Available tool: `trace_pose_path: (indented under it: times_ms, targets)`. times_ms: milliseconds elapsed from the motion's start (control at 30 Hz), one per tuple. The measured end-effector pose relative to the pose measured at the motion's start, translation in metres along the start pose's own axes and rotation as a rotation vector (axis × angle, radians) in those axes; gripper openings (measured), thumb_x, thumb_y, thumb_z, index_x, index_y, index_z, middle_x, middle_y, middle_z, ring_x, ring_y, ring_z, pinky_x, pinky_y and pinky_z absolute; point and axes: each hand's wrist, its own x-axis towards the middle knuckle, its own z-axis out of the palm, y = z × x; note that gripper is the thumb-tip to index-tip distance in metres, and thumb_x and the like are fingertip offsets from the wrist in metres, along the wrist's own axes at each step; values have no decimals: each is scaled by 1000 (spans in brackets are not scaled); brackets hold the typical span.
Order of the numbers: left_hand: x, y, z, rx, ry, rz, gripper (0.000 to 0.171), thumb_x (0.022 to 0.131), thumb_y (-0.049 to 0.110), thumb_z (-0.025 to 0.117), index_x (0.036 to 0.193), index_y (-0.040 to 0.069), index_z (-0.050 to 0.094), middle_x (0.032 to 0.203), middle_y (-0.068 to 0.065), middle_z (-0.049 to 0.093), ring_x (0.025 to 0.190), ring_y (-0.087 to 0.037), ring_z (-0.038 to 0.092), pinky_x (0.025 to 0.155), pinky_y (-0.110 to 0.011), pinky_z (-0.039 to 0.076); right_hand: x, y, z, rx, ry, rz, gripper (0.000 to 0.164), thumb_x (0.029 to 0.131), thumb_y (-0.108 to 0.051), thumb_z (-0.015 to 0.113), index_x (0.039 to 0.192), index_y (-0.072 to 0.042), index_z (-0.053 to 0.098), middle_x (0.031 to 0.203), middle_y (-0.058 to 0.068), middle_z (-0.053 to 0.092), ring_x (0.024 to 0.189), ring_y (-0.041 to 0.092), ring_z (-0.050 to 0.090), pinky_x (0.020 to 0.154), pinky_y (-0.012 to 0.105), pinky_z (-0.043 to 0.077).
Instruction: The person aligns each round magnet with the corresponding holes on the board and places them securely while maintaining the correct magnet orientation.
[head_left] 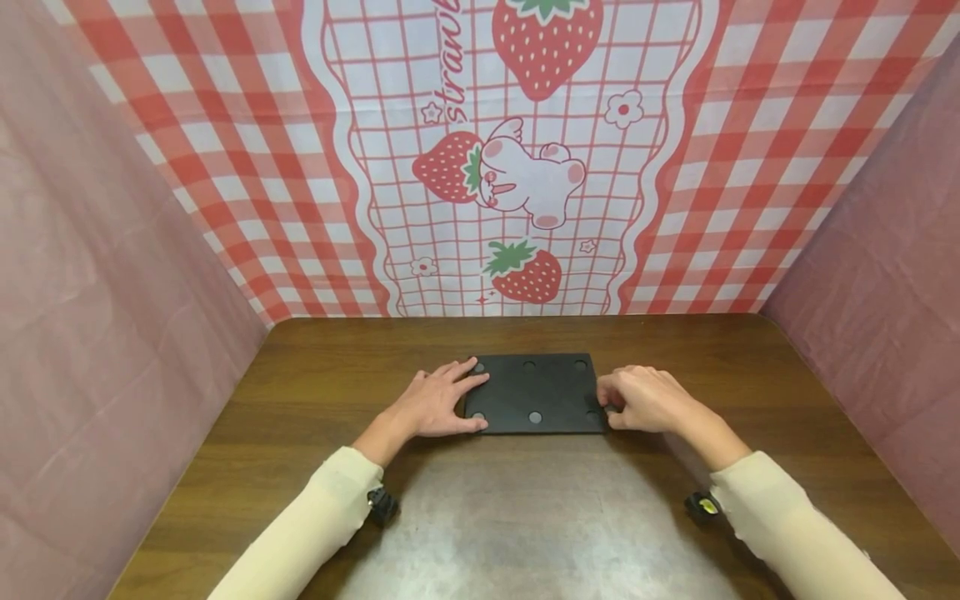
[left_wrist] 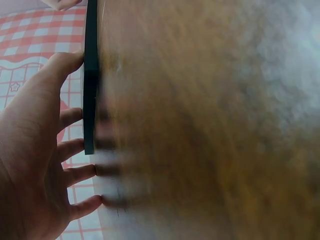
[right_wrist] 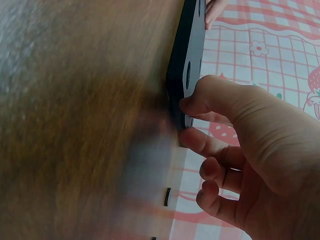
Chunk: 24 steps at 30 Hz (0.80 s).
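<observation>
A flat black rectangular board [head_left: 517, 396] with several round recesses along its long sides lies on the wooden table. Grey discs show in some recesses, such as the grey disc [head_left: 536, 417] at the near middle; others look dark. My left hand [head_left: 438, 400] rests with spread fingers on the board's left end, thumb at the near corner. At the right end, my right hand [head_left: 645, 400] has curled fingers. Its thumb and index finger pinch a small grey piece [right_wrist: 188, 121], seemingly a disc, against the board's right edge. Most of that piece is hidden by the fingertips.
The brown wooden table [head_left: 337, 358] reflects light near its front. Behind it hangs a red-and-white checked cloth [head_left: 285, 183] with strawberries, and pink cloths [head_left: 90, 333] hang at both sides. Small black marks [right_wrist: 167, 196] show near the table's edge in the right wrist view.
</observation>
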Motion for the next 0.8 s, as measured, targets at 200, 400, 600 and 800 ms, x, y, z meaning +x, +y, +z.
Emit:
trace_pose_path:
  times_ms: [200,400,600,800]
  targets:
    - [-1,0,0,5,-11,-4,87,104,68,66,178,32,38,191,-3,23,176,-39,29,128,-76,36,1,-3,-2,-13,8,-1,24,82,-18,91,89,-29,71,80,-9,59,74,8,54,58,29,40]
    - [-1,0,0,3,-15,-6,86,104,68,66,178,32,38,192,-3,22,176,-39,28,129,-76,35,3,-7,-3,-14,2,-14,22,82,-19,91,89,-29,71,80,-10,59,75,9,56,58,30,41]
    - [-1,1,0,4,-15,-5,86,104,68,66,178,32,38,192,-3,22,176,-39,28,128,-75,36,5,-11,-1,-6,-7,-22,22,82,-18,90,89,-28,72,81,-10,61,75,8,55,60,30,42]
    - [-1,0,0,7,-15,-3,86,104,68,66,178,32,38,192,-3,22,176,-39,28,129,-76,36,7,-14,1,-13,-9,-30,23,82,-18,92,89,-29,72,81,-10,62,74,7,55,59,29,41]
